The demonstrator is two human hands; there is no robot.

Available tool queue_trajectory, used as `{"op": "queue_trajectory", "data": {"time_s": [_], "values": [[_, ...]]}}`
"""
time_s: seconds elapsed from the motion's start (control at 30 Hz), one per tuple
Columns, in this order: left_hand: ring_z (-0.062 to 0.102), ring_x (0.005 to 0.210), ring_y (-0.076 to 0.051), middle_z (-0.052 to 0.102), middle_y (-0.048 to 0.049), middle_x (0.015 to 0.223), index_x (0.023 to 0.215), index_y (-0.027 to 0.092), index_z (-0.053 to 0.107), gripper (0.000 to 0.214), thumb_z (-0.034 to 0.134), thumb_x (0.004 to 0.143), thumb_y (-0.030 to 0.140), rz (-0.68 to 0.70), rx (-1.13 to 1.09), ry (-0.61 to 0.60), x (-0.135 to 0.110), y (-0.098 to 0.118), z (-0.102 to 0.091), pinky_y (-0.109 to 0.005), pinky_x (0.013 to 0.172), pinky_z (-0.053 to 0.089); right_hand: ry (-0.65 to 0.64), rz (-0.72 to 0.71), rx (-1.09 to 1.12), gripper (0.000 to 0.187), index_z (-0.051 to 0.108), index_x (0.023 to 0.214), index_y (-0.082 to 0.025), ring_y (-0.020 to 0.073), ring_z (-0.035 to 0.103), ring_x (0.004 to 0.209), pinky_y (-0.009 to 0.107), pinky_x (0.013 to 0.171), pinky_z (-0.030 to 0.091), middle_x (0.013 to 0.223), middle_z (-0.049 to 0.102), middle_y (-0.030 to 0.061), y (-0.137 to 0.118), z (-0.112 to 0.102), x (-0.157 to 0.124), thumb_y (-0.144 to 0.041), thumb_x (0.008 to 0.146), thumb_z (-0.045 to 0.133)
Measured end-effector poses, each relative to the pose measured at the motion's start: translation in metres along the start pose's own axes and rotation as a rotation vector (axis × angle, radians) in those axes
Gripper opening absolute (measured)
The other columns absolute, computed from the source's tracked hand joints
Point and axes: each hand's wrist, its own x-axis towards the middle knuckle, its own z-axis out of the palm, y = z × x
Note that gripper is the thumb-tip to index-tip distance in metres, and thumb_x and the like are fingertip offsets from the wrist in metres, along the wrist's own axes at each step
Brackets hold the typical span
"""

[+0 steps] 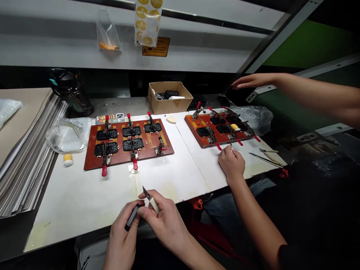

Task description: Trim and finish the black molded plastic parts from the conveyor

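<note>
While a pale panel (pixel 197 48) spans the back, the left grip (pixel 121 232) and right grip (pixel 168 221) meet by the white tabletop's (pixel 171 176) near edge.
On that surface lie two red-brown boards with red-handled clamps, the left board (pixel 146 153) and the right board (pixel 194 129), a co-worker's hand (pixel 232 164) near the latter; behind stands a cardboard box (pixel 165 107). Thumb and fingers of the left grip pinch a small black block (pixel 132 217), right thumb at its upper end; the right grip is closed around a craft knife (pixel 153 204), blade pointing up.

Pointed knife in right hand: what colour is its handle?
Off-white knife handle, in the head view.
</note>
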Motion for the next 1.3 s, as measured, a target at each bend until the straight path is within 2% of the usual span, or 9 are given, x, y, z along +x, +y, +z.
{"op": "queue_trajectory", "data": {"time_s": [0.2,0.33,0.47,0.57,0.67,0.77,0.9,1.07,1.3], "values": [[0.050,0.134,-0.028,0.060,-0.0101,0.139,0.131,0.023,0.059,0.054,0.049,0.094,0.060,-0.049,-0.006,0.000,0.001,-0.001,0.001,-0.041,0.114,0.037,0.087,0.011,-0.038,0.023,0.064,0.082,-0.020,0.0084,0.044,0.063,0.020,0.059,0.031,0.068,0.053,-0.0061,0.008,0.000,0.009,-0.035,0.097,0.056],[0.048,0.135,-0.027,0.058,-0.0093,0.141,0.130,0.024,0.058,0.050,0.047,0.095,0.059,-0.048,-0.003,-0.016,0.001,0.002,0.001,-0.041,0.115,0.035,0.128,0.092,-0.188,0.034,0.057,0.073,-0.020,0.0087,0.034,0.052,0.023,0.052,0.024,0.055,0.039,-0.0074,0.018,-0.004,0.008,-0.044,0.097,0.055],[0.053,0.130,-0.027,0.059,-0.0106,0.137,0.129,0.023,0.058,0.047,0.048,0.096,0.054,-0.010,0.009,-0.015,0.004,0.000,0.001,-0.040,0.111,0.038,0.092,0.009,-0.122,0.015,0.058,0.104,-0.024,0.0081,0.047,0.056,0.020,0.058,0.036,0.074,0.060,-0.0075,0.017,-0.002,0.000,-0.036,0.094,0.060],[0.055,0.125,-0.028,0.060,-0.0119,0.134,0.127,0.021,0.060,0.039,0.047,0.097,0.043,0.056,0.046,-0.072,0.007,-0.001,-0.001,-0.040,0.107,0.041,0.019,-0.157,-0.124,0.028,0.061,0.118,-0.030,0.0106,0.063,0.086,0.019,0.078,0.043,0.107,0.069,-0.0050,0.013,0.000,-0.004,-0.019,0.092,0.058],[0.057,0.121,-0.026,0.060,-0.0112,0.130,0.122,0.021,0.063,0.034,0.048,0.097,0.037,0.138,0.040,-0.146,0.009,0.005,-0.006,-0.037,0.104,0.044,-0.047,-0.221,-0.160,0.034,0.065,0.114,-0.033,0.0120,0.062,0.094,0.021,0.084,0.043,0.105,0.069,-0.0053,0.013,-0.004,-0.002,-0.010,0.090,0.057],[0.059,0.118,-0.025,0.063,-0.0097,0.125,0.115,0.021,0.067,0.035,0.055,0.094,0.045,0.103,-0.055,-0.143,0.011,0.015,-0.010,-0.034,0.104,0.045,0.074,-0.121,-0.115,0.020,0.064,0.114,-0.030,0.0118,0.057,0.079,0.022,0.070,0.043,0.102,0.064,-0.0020,0.018,-0.007,0.001,-0.030,0.095,0.060],[0.065,0.110,-0.025,0.071,-0.0072,0.114,0.112,0.020,0.068,0.044,0.071,0.083,0.052,-0.048,-0.268,-0.002,0.012,0.018,-0.008,-0.029,0.095,0.051,0.164,0.013,0.097,0.039,0.055,0.123,-0.028,0.0108,0.050,0.072,0.023,0.064,0.041,0.112,0.060,0.0005,0.034,0.004,0.001,-0.048,0.091,0.066],[0.069,0.104,-0.025,0.074,-0.0082,0.111,0.113,0.019,0.068,0.047,0.074,0.080,0.051,-0.035,-0.328,0.033,0.013,0.010,-0.005,-0.029,0.090,0.055,0.082,0.045,0.358,0.030,0.065,0.101,-0.020,0.0138,0.054,0.080,0.024,0.073,0.042,0.091,0.064,0.0002,0.052,0.024,-0.004,-0.048,0.088,0.069],[0.058,0.129,-0.030,0.069,-0.0091,0.130,0.128,0.022,0.068,0.057,0.063,0.086,0.059,-0.077,-0.226,-0.027,0.011,0.020,-0.028,-0.040,0.111,0.045,0.129,0.139,0.163,0.024,0.061,0.084,-0.018,0.0104,0.044,0.066,0.023,0.061,0.034,0.072,0.053,-0.0045,0.053,0.009,0.001,-0.040,0.087,0.069]]}}
